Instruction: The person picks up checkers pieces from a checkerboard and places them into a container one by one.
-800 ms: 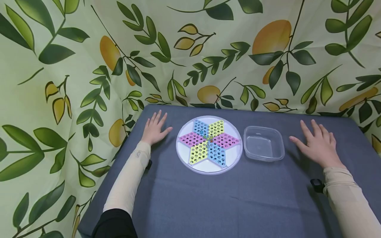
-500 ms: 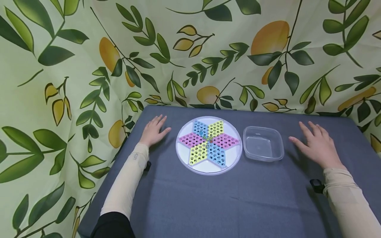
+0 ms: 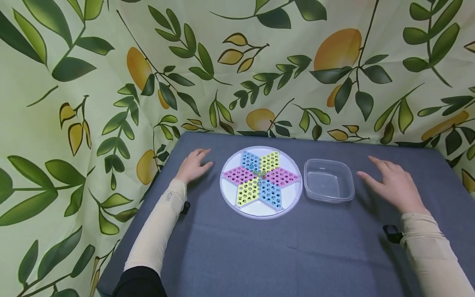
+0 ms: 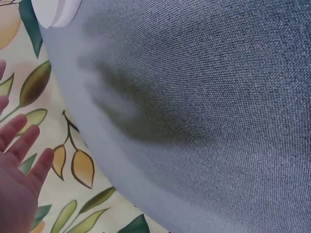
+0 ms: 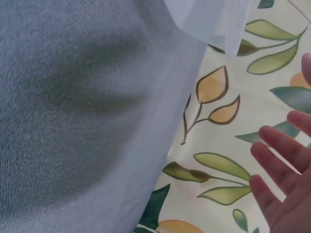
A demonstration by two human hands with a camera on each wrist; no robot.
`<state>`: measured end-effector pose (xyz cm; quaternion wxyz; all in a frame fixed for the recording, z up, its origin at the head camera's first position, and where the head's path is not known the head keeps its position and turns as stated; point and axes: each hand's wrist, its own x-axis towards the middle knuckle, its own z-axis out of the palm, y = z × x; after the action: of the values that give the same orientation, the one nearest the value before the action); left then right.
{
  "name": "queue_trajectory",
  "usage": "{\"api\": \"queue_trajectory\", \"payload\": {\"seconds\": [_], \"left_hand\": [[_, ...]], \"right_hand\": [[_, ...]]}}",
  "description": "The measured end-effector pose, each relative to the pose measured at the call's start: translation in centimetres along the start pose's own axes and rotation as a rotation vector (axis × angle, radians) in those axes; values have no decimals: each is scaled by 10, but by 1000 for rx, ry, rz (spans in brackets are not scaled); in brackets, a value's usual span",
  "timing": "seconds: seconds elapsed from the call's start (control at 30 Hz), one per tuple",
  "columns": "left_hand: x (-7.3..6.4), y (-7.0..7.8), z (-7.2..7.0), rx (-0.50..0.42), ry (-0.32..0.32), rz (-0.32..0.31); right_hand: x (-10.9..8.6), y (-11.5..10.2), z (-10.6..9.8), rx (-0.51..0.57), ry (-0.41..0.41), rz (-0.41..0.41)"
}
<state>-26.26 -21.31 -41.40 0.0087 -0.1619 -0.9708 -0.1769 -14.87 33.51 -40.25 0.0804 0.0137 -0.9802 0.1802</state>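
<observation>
A round white Chinese checkers board (image 3: 228,194) lies on the table, its star made of blue, yellow and pink perforated points. A few small marbles (image 3: 259,173) sit around its middle. To its right stands a clear plastic container (image 3: 329,180) without a lid. My left hand (image 3: 192,166) hovers left of the board, fingers relaxed and holding nothing; the left wrist view shows its spread fingers (image 4: 25,141). On the far side of the container my right hand (image 3: 395,185) is held above the cloth, also holding nothing, its fingers (image 5: 279,145) apart in the right wrist view.
A grey-blue cloth (image 3: 259,255) covers the table. Behind and to the left hangs a pale curtain (image 3: 230,24) printed with leaves and fruit, meeting the table's back and left edges. Dark wrist cameras (image 3: 392,234) sit under both sleeves.
Both hands have tipped slightly downward, with their fingertips sinking a little toward the table. The right hand has also shifted slightly left. The board and container stay in place.
</observation>
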Motion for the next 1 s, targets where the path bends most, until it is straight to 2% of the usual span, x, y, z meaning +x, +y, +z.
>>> {"api": "queue_trajectory", "payload": {"seconds": [0.13,0.33,0.43,0.7,1.0], "left_hand": [[0,2,1,-46,-16,-9],[0,5,3,-248,-93,-47],[0,6,5,-314,-117,-52],[3,7,13,-372,-122,-85],[7,8,23,-419,-136,-107]], "right_hand": [[-3,-7,-2,64,6,2],[-4,-18,-2,140,29,-12],[-3,-24,-1,164,45,-23],[-1,-39,6,228,58,-28],[6,-62,19,380,104,7]]}}
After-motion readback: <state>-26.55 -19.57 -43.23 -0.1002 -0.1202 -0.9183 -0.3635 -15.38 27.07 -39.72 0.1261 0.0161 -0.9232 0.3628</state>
